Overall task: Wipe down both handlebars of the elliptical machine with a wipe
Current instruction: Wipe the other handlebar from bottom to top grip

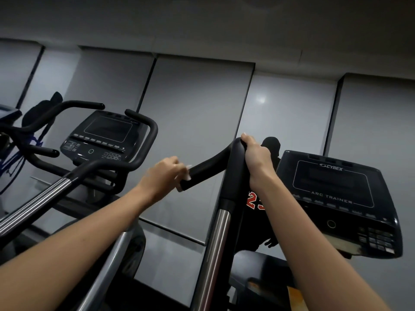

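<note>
can barely see the wipe [187,174], it's mostly buried under the blurry left hand [165,176]; machine [22,129] at 9 o'clock runs off the edge

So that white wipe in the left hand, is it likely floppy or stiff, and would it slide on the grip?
Probably floppy: the wipe bunches inside the left hand and follows the curve of the handlebar end. Likely very light, since only small thin edges poke out. It should slide fairly easily, as the black grip looks smooth.
</note>
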### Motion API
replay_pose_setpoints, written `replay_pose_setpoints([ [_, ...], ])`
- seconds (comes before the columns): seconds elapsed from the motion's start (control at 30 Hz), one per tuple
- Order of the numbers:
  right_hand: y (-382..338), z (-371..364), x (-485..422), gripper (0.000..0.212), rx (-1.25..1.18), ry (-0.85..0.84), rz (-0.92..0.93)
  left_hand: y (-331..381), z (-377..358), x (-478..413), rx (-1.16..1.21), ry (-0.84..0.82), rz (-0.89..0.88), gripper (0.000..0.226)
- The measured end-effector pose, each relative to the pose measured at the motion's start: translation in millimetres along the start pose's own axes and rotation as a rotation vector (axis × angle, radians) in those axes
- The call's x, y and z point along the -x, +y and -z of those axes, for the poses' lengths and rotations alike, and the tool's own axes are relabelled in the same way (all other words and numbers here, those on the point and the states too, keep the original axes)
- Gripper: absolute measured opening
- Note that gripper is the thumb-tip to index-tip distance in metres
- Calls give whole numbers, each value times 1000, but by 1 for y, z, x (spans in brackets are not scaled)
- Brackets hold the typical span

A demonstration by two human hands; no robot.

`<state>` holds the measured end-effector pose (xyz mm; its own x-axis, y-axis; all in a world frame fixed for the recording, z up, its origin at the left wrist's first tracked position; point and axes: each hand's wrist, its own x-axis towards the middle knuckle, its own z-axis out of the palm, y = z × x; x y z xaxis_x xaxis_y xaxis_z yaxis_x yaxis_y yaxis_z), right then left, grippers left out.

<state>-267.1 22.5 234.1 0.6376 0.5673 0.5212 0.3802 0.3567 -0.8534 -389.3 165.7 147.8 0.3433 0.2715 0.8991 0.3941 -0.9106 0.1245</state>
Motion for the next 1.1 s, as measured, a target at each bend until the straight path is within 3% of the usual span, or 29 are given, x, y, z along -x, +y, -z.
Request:
replay_pose_setpoints([
  [0.1,0,0,0,33,-1,3,24,41,-6,-40,95,104,15,21],
  [0.2,0,0,0,40,16,21,29,70,-22,-59,85,63,21,21],
  [0.5,2,0,-1,34,-17,8,24,17,-38,-20,-23,83,-190,5],
  [0.57,2,0,0,34,-13,5,21,2,-38,-5,-29,112,-223,14],
  [0.7,2,0,0,34,-12,1,23,-20,-32,15,-40,93,-224,25],
  [0.83,2,0,1,34,5,16,25,-21,-21,12,-55,113,-169,15],
  [0.9,2,0,1,34,6,21,27,-7,-19,-1,-47,149,-175,7],
  [1.1,1,-1,1,37,8,21,23,50,-43,-50,-107,48,-63,23],
])
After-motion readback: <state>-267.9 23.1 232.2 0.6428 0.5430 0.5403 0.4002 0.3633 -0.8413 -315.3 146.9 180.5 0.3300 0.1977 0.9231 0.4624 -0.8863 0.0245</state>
